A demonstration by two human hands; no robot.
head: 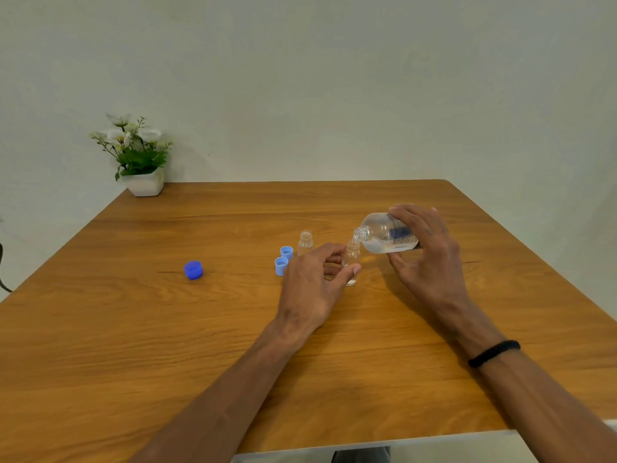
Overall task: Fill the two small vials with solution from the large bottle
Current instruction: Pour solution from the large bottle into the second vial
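My right hand (425, 259) holds the large clear bottle (384, 233) tipped on its side, its open neck pointing left and down onto the mouth of a small clear vial (351, 259). My left hand (314, 282) grips that vial, which stands upright on the table with a little liquid at its bottom. The second small vial (305, 242) stands open and upright just behind my left hand. Two light blue vial caps (283, 260) lie open side up to its left. The dark blue bottle cap (193, 270) lies farther left.
The wooden table (167, 345) runs to a wall at the back. A white pot with flowers (142, 162) stands at the back left corner. A black band circles my right wrist (494, 353).
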